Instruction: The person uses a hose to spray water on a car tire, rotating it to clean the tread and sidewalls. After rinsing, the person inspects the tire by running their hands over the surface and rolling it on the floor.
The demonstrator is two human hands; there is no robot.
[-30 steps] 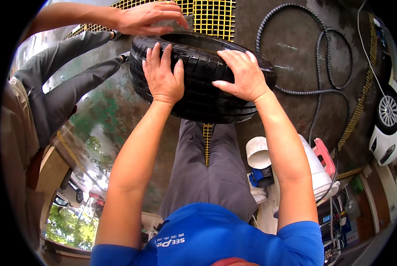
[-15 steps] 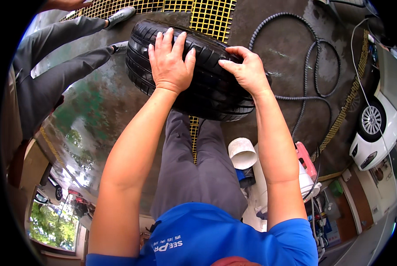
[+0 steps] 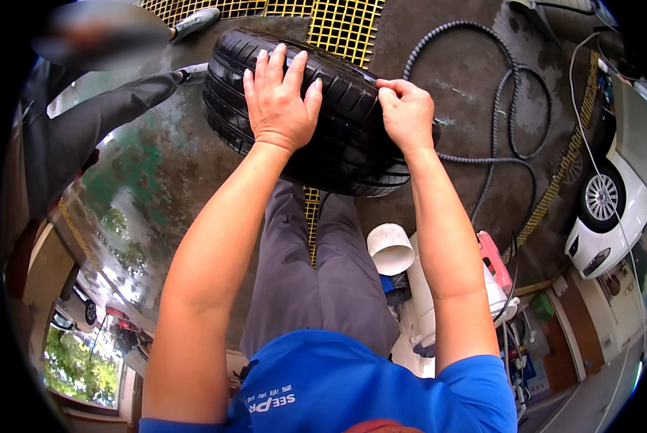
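A black car tire (image 3: 338,137) stands in front of my legs, its grooved tread facing up toward me. My left hand (image 3: 282,108) lies on the tread with straight, spread fingers, pressing flat rather than gripping. At the tire's right far shoulder is my right hand (image 3: 408,112), its fingers curled in and thumb and forefinger pinched together. Whatever may be between those fingertips is too small or hidden to make out. The tire's underside and far sidewall are mostly out of sight.
A coiled dark hose (image 3: 514,94) lies on the wet floor to the right. Yellow floor grating (image 3: 345,32) runs beyond the tire. A white bucket (image 3: 390,249) is beside my right leg. Another person's grey trouser leg (image 3: 121,115) is at left. A white car (image 3: 608,209) stands far right.
My right hand has gone from lying with extended fingers over the tire's edge to a closed pinch slightly farther right. My left hand stays put. A blurred patch now covers the upper left.
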